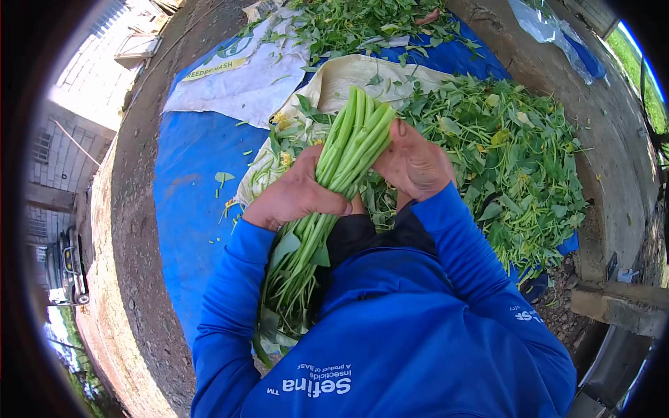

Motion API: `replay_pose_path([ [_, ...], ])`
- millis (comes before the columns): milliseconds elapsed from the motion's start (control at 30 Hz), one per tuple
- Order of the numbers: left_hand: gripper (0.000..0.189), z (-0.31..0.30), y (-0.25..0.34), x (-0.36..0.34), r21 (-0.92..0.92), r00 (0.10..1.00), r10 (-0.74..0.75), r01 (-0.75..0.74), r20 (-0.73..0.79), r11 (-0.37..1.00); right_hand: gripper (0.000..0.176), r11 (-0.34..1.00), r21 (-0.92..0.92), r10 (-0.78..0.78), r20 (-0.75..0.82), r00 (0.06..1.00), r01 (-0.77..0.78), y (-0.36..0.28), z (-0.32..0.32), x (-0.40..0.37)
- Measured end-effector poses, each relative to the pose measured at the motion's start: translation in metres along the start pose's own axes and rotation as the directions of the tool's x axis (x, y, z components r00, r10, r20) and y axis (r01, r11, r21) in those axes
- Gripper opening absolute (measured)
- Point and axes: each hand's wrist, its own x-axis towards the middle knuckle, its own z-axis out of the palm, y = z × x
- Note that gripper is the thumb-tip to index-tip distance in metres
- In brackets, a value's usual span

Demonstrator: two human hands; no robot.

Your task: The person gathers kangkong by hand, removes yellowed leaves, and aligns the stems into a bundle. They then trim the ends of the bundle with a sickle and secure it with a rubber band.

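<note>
A thick bundle of leafy green stems [355, 143] is held in front of my body, its cut ends pointing up and away from me. My left hand [300, 191] is closed around the middle of the bundle, thumb across the front. At the upper right side of the stems, my right hand [416, 160] presses against them; its fingers are partly hidden behind the bundle. Leaves and thinner stalks [296, 268] hang down over my left forearm's inner side.
A large heap of loose greens [516, 174] lies to the right, with another pile [362, 28] at the far end. Beneath are a blue tarp [185, 202], a white printed sack [244, 80] and a cream sack [327, 80]. A concrete ledge [620, 306] stands at right.
</note>
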Motion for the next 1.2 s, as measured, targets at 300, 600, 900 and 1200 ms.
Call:
replay_pose_path([
  [300,0.064,0.052,-0.041,0.008,-0.108,0.962,-0.163,0.190,0.220,0.976,0.025,-0.181,-0.807,0.127,0.548,0.827,0.562,-0.085,0.006,-0.008],
  [600,0.063,0.065,-0.050,0.018,-0.207,0.959,-0.169,0.217,0.227,0.954,0.030,-0.310,-0.878,-0.160,0.426,0.890,0.364,-0.046,-0.040,-0.036],
  [900,0.069,0.024,-0.071,0.012,-0.516,0.985,-0.068,0.140,0.156,0.845,0.108,0.918,-0.254,0.303,-0.048,0.952,-0.305,-0.011,-0.055,-0.051],
  [1200,0.081,0.022,-0.047,0.030,-0.295,0.972,0.049,0.022,0.231,0.955,0.072,0.977,-0.192,-0.145,-0.291,0.946,0.091,0.021,0.009,0.000],
])
